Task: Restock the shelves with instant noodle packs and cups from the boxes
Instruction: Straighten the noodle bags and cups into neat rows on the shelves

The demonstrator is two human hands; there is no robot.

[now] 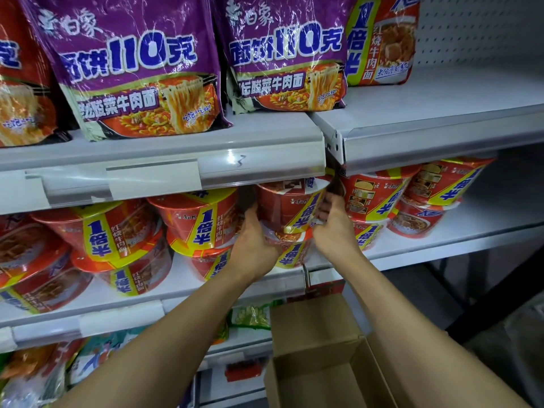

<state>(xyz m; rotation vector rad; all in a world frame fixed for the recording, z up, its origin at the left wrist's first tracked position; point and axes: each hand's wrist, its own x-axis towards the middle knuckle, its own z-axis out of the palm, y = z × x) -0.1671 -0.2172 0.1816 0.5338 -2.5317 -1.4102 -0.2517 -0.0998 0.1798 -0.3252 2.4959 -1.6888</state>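
A red instant noodle cup (290,206) with a yellow and blue band sits on top of another red cup (290,254) on the middle shelf (441,240). My left hand (254,245) grips the upper cup's left side and bottom rim. My right hand (332,228) holds its right side, fingers curled round the cup's edge. Several more red cups (200,222) are stacked in two layers to the left, and others (418,198) lie tilted to the right.
Purple noodle multipacks (141,69) and a red pack (382,39) stand on the upper shelf (426,92), whose right part is bare. An open cardboard box (321,363) sits below my arms. Green and other packs (253,316) fill the lower shelf.
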